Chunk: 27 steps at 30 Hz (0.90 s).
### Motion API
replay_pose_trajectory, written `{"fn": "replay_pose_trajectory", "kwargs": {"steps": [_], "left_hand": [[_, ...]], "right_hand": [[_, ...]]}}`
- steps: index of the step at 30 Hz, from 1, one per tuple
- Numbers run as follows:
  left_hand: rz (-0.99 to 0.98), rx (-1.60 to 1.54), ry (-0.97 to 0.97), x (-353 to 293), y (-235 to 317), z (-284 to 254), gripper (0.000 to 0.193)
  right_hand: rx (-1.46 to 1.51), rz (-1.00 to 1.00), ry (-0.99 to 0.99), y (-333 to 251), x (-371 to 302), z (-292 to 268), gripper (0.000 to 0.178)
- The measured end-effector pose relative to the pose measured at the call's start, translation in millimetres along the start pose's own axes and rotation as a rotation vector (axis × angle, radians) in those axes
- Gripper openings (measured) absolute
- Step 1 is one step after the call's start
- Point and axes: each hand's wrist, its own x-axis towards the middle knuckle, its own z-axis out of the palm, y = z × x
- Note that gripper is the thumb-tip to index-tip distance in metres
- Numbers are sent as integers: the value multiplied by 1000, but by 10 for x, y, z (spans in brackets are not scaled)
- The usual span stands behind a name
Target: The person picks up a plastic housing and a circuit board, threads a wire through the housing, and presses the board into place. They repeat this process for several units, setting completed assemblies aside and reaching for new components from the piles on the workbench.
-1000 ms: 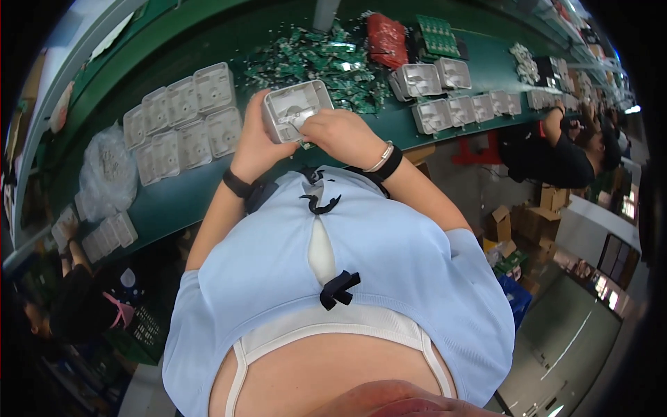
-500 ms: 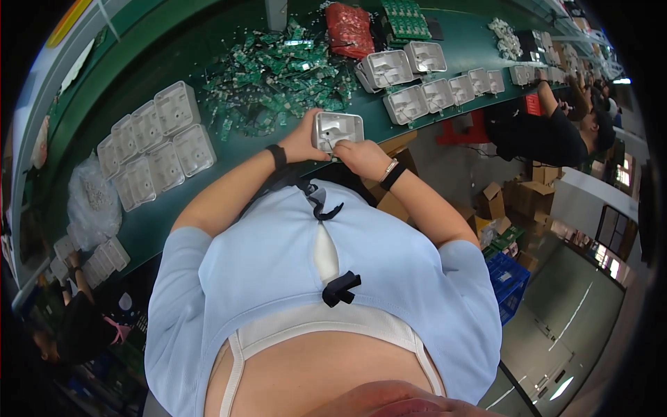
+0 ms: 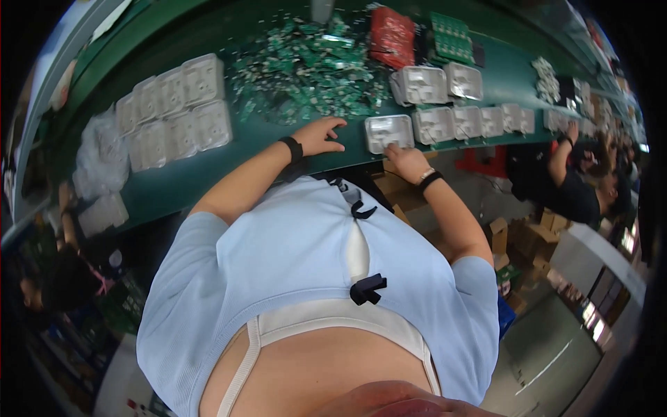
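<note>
A white, open plastic housing (image 3: 390, 127) rests on the green bench at the left end of the front row of like housings (image 3: 435, 125). My right hand (image 3: 408, 163) pinches its near edge, with the fingertips partly hidden by the rim. My left hand (image 3: 320, 137) hovers over the bench to the left of that housing, thumb and fingers apart, holding nothing. Just beyond it spreads a heap of small green circuit boards (image 3: 299, 73) with fine wires, blurred here.
More white housings (image 3: 203, 78) stand in two rows at the left, beside a clear plastic bag (image 3: 99, 156). At the back lie a red bag (image 3: 392, 38) and stacked green board panels (image 3: 450, 36). A co-worker in black (image 3: 556, 182) sits to the right; cardboard boxes (image 3: 535, 240) are behind.
My right hand has carried the housing rightward from in front of me to the end of the front row. My left hand has let go of it and opened. The view has shifted.
</note>
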Motion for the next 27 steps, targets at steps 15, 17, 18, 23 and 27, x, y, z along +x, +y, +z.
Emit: {"fn": "replay_pose_trajectory", "kwargs": {"steps": [15, 17, 18, 23, 27], "left_hand": [[-272, 751, 943, -1938, -843, -923, 40], [-329, 797, 879, -1880, -862, -930, 31], [-359, 819, 847, -1858, -862, -918, 27], [-327, 818, 797, -1871, -907, -804, 17], [-208, 823, 698, -2067, -935, -628, 10]], "right_hand": [[329, 246, 28, -278, 688, -437, 19], [621, 272, 82, -485, 1056, -406, 21], [761, 275, 95, -586, 1269, -357, 23], [1311, 526, -32, -1101, 2277, -424, 32], [1601, 691, -137, -1126, 2731, -134, 34]]}}
